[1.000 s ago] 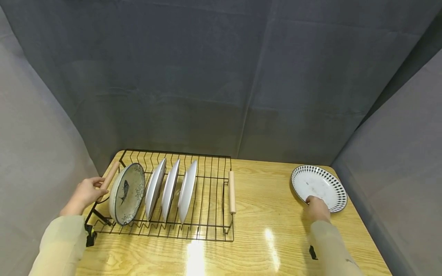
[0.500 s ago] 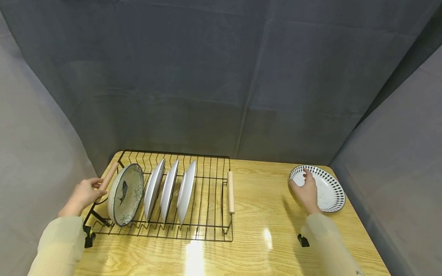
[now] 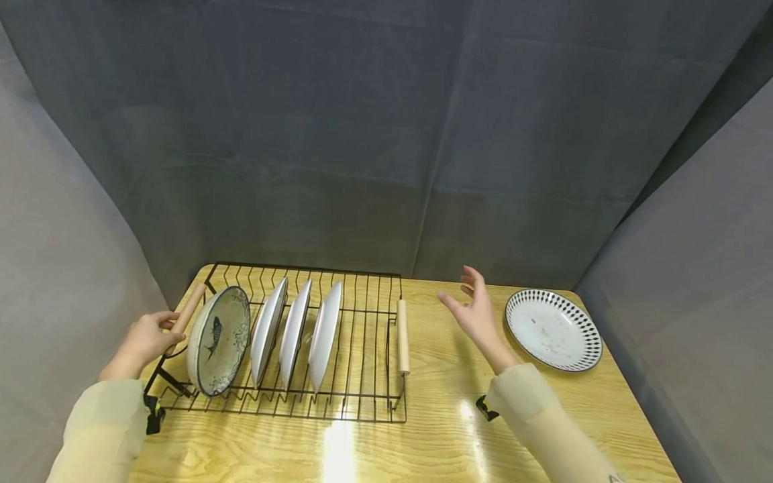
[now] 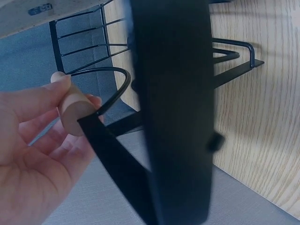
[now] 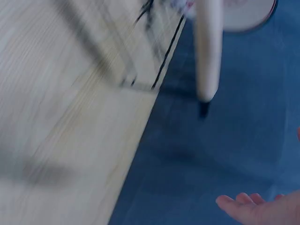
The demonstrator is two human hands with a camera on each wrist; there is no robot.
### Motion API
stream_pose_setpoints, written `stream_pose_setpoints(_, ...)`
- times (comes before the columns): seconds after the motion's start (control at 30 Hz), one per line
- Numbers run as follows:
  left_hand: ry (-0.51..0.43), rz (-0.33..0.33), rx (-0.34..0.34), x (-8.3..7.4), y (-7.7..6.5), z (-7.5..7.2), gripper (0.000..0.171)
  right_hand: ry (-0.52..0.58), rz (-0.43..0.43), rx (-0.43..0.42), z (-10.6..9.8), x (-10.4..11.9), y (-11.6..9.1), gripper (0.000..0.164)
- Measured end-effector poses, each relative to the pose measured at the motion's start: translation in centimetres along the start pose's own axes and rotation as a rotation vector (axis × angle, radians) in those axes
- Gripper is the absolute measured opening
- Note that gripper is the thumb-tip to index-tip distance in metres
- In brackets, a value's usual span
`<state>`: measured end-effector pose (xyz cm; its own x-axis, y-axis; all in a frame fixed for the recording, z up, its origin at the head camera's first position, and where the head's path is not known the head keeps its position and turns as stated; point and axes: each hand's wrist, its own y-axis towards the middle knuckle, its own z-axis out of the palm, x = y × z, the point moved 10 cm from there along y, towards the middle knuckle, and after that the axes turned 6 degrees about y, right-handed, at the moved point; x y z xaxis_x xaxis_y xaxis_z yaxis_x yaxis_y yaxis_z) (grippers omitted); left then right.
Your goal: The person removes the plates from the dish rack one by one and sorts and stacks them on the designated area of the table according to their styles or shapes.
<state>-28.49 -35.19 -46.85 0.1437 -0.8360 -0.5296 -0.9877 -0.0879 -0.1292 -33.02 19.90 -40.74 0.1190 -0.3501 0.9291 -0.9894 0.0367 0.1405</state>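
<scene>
My left hand [image 3: 147, 337] grips the wooden handle [image 4: 75, 110] at the left end of a black wire dish rack [image 3: 365, 396]; the left wrist view shows thumb and fingers around it. In the rack stand a bowl with a fish drawing [image 3: 225, 342] at the left and three white plates on edge, the rightmost plate [image 3: 327, 335] near the middle. My right hand [image 3: 480, 318] is in the air between the rack and an oval plate [image 3: 554, 329] with a dark diamond pattern on its rim. Its fingers are spread and hold nothing.
The rack's right wooden handle [image 3: 404, 337] stands nearest the right hand. The wooden table [image 3: 447, 429] is bordered by a dark cloth wall [image 3: 314, 147] behind and grey cloth panels [image 3: 712, 268] at the sides.
My right hand has let go of the oval plate's near edge, lifted over it and moved left. The plate stays on the table at the right. My left hand keeps its grip.
</scene>
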Motion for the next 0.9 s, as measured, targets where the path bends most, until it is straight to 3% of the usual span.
stream_pose_setpoints(0.23,-0.004,0.004,0.001,0.1,0.1,0.1,0.048,0.064,-0.039,0.161,5.9,4.0,-1.2,0.073)
stream_pose_setpoints(0.4,-0.009,0.001,-0.002,0.2,0.0,0.0,0.049,0.101,0.006,0.239,9.4,5.7,-1.9,0.072)
stream_pose_setpoints(0.6,-0.008,0.0,0.001,0.3,0.0,0.0,0.049,0.156,0.105,0.3,13.0,6.4,-2.7,0.069)
stream_pose_setpoints(0.9,-0.009,0.001,0.002,0.1,-0.1,0.0,0.05,0.143,0.218,0.363,17.2,6.0,-3.6,0.071)
